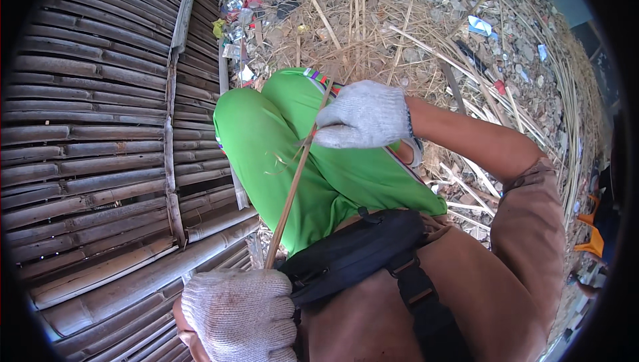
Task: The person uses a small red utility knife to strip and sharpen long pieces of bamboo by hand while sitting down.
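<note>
1. The thing in hand is a thin bamboo strip (293, 185), pale brown, running at a slant from the lower hand up across the lap to the upper hand and a little past it.
2. By its look it should be light and springy, stiff along its length yet ready to bend or split; fine fibres peel off it near the upper hand, so its edges are likely sharp and splintery.
3. The left hand (241, 314), in a knitted work glove, is closed in a fist around the strip's lower end, close to the body.
4. The right hand (365, 117), gloved alike, is closed over the strip higher up, above the knee; whether it also holds a blade I cannot tell.
5. Taking it at two points well apart, as here, seems the sound way to keep so thin a strip from whipping.
6. Beneath the strip lie green trousers (279, 142), and a black bag (359, 249) is strapped across the waist just beside the lower hand.
7. To the left is a bamboo slat platform (93, 135).
8. Ahead, the ground (426, 22) is strewn with loose bamboo strips (413, 35), straw and litter; nothing crosses the held strip itself.
</note>
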Available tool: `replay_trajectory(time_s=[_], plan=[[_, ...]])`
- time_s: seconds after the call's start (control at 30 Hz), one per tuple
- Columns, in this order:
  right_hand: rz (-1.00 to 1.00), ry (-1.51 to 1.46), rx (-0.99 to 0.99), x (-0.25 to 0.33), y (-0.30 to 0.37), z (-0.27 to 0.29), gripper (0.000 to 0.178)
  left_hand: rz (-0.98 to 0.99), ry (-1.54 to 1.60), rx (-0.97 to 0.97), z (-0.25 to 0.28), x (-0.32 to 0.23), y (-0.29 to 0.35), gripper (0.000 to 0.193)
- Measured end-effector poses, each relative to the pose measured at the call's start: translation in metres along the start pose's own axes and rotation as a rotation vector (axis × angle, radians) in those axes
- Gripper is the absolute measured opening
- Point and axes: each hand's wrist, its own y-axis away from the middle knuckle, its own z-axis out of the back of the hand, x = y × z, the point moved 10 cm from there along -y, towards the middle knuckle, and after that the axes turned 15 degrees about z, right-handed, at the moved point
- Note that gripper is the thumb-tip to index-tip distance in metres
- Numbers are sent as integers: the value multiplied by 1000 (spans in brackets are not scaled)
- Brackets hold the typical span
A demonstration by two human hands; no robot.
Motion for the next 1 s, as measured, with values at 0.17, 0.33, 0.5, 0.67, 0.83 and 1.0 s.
replay_trajectory(time_s=[0.17,0.33,0.5,0.67,0.83,1.0], plan=[[-107,-34,-73,-23,15,-4,58,9,10,-39,5,2,0,32],[-123,10,-103,-32,24,-10,54,19,20,-70,8,-1,2,31],[-125,6,-119,-41,25,-13,55,16,20,-91,8,-1,-3,31],[-17,-1,-175,4,13,-3,47,35,23,-117,11,-2,1,31],[-154,35,-198,-54,28,-16,55,44,13,-131,11,-5,-1,31],[-91,-40,-188,-27,21,-13,58,39,28,-145,15,-3,-4,31]])
